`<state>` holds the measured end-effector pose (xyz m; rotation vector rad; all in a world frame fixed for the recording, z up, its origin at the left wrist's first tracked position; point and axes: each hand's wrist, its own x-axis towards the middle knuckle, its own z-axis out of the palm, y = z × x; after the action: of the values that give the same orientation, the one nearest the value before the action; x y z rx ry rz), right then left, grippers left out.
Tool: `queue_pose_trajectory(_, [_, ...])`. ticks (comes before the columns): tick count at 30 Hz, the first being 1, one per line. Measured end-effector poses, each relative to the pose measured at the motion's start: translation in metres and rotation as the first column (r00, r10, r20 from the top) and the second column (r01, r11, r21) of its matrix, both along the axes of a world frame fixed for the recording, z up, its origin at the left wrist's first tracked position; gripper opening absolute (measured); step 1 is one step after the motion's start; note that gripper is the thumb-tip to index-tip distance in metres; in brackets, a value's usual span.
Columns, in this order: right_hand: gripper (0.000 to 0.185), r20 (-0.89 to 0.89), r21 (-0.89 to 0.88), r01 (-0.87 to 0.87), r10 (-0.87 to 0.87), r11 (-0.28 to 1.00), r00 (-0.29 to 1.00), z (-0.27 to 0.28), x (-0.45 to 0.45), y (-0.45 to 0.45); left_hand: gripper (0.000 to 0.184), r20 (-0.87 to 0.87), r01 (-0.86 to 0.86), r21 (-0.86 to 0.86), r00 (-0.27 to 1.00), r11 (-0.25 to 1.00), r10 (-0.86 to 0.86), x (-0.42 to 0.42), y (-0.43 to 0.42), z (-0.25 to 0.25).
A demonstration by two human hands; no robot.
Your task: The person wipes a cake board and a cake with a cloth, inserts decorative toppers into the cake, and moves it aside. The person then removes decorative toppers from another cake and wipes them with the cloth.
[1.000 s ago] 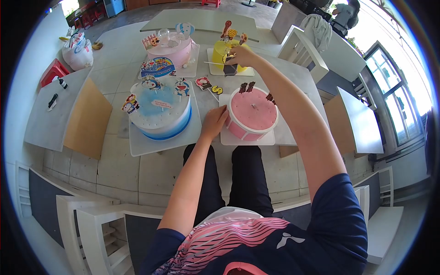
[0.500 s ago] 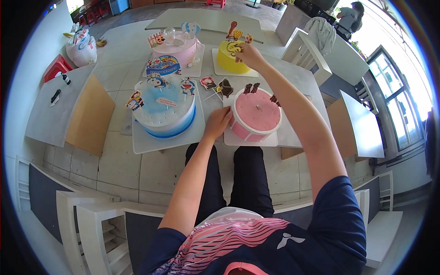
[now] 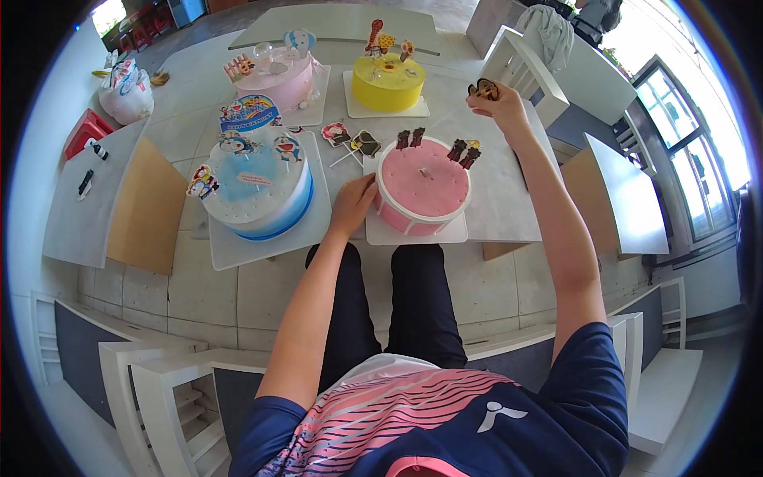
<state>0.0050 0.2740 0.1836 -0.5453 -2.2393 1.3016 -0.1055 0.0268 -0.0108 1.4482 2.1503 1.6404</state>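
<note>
My left hand [image 3: 353, 205] rests against the left side of a round pink cake [image 3: 421, 179] with a white rim, fingers drawn together at its edge. Dark toppers [image 3: 463, 153] stand around the cake's top. To the right and farther back, my right hand [image 3: 501, 110] is raised over the table, pinching a small dark and gold cake topper [image 3: 483, 91]. Its shape is partly covered by my fingers. A yellow cake [image 3: 388, 82] with giraffe-like and other toppers [image 3: 386, 43] stands behind. More toppers on sticks [image 3: 350, 141] lie beside the pink cake.
At the left stands a blue and white cake [image 3: 254, 183] with cartoon toppers on a white board [image 3: 318, 226]. Behind it is a pale pink cake [image 3: 278, 83]. White chairs [image 3: 520, 67] and side tables [image 3: 95, 199] flank the table. A person [image 3: 598, 16] is at the back right.
My right hand has moved right, away from the yellow cake, carrying the topper from its top. My left hand stays at the pink cake. The whole view has shifted slightly.
</note>
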Motion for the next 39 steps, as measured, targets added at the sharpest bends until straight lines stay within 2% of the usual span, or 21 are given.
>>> queue_pose_trajectory(3, [0.024, -0.103, -0.06, 0.022, -0.028, 0.998, 0.994, -0.001, 0.001, 0.003, 0.035, -0.009, -0.031, 0.001, 0.999, 1.0, 0.031, 0.0, 0.001, -0.002])
queue_pose_trajectory(5, [0.029, 0.028, 0.131, -0.108, 0.105, 0.985, 0.994, -0.009, -0.001, -0.003, 0.035, 0.017, -0.013, -0.02, 1.0, 1.0, 0.014, 0.0, 0.001, 0.0])
queue_pose_trajectory(10, [0.032, 0.114, 0.151, -0.242, 0.227, 0.958, 0.967, -0.024, -0.012, -0.034, 0.035, 0.036, -0.017, -0.034, 0.999, 0.999, 0.018, -0.001, 0.003, 0.0])
queue_pose_trajectory(14, [0.033, 0.16, 0.171, -0.275, 0.249, 0.946, 0.955, -0.028, -0.019, -0.046, 0.034, 0.045, -0.023, -0.024, 0.999, 0.999, 0.024, 0.001, 0.002, 0.001])
queue_pose_trajectory(16, [0.033, 0.09, 0.121, -0.28, 0.271, 0.952, 0.958, -0.037, -0.024, -0.048, 0.034, 0.042, -0.032, -0.034, 0.999, 0.999, 0.033, 0.002, 0.001, 0.005])
queue_pose_trajectory(20, [0.034, 0.08, 0.122, -0.3, 0.292, 0.946, 0.953, -0.049, -0.031, -0.05, 0.033, 0.073, -0.037, -0.039, 0.997, 0.999, 0.04, 0.003, 0.001, 0.005])
queue_pose_trajectory(22, [0.032, 0.147, 0.262, -0.289, 0.257, 0.921, 0.955, -0.051, -0.033, -0.049, 0.034, 0.085, -0.032, -0.038, 0.996, 0.999, 0.035, 0.003, 0.002, 0.005])
queue_pose_trajectory(26, [0.03, 0.154, 0.286, -0.27, 0.234, 0.92, 0.96, -0.048, -0.032, -0.055, 0.033, 0.086, -0.039, -0.035, 0.995, 0.999, 0.042, 0.001, 0.002, 0.001])
queue_pose_trajectory(29, [0.025, 0.079, 0.339, -0.325, 0.318, 0.883, 0.945, -0.05, -0.033, -0.069, 0.034, 0.093, -0.008, -0.033, 0.996, 0.999, 0.011, 0.002, 0.001, 0.005])
queue_pose_trajectory(31, [0.022, 0.232, 0.43, -0.453, 0.389, 0.781, 0.891, -0.044, -0.032, -0.084, 0.034, 0.092, -0.014, -0.036, 0.996, 0.999, 0.017, 0.003, 0.001, 0.004])
queue_pose_trajectory(32, [0.019, 0.393, 0.364, -0.463, 0.317, 0.809, 0.863, -0.042, -0.03, -0.093, 0.034, 0.084, -0.018, -0.042, 0.996, 0.999, 0.022, 0.002, 0.0, 0.005])
queue_pose_trajectory(33, [0.019, 0.393, 0.367, -0.465, 0.319, 0.805, 0.862, -0.05, -0.033, -0.095, 0.034, 0.083, -0.022, -0.038, 0.996, 0.999, 0.025, 0.0, 0.0, 0.004])
queue_pose_trajectory(35, [0.017, 0.371, 0.603, -0.489, 0.321, 0.63, 0.871, -0.077, -0.037, -0.098, 0.035, 0.085, -0.003, -0.035, 0.996, 0.999, 0.006, -0.002, 0.001, -0.003])
queue_pose_trajectory(36, [0.023, 0.466, 0.576, -0.512, 0.259, 0.637, 0.846, -0.078, -0.036, -0.103, 0.035, 0.088, -0.001, -0.033, 0.996, 0.999, 0.004, 0.0, -0.001, -0.005])
queue_pose_trajectory(37, [0.023, 0.468, 0.577, -0.51, 0.253, 0.638, 0.847, -0.079, -0.031, -0.105, 0.034, 0.026, -0.078, 0.018, 0.997, 0.997, 0.077, 0.003, -0.001, -0.007])
queue_pose_trajectory(38, [0.029, 0.298, 0.646, -0.415, 0.288, 0.641, 0.91, -0.08, -0.023, -0.106, 0.034, -0.033, -0.149, 0.076, 0.988, 0.986, 0.151, 0.005, -0.001, -0.008])
queue_pose_trajectory(39, [0.035, 0.115, 0.698, -0.304, 0.318, 0.649, 0.941, -0.08, -0.013, -0.108, 0.034, -0.037, -0.138, 0.083, 0.989, 0.987, 0.141, 0.01, -0.001, 0.0])
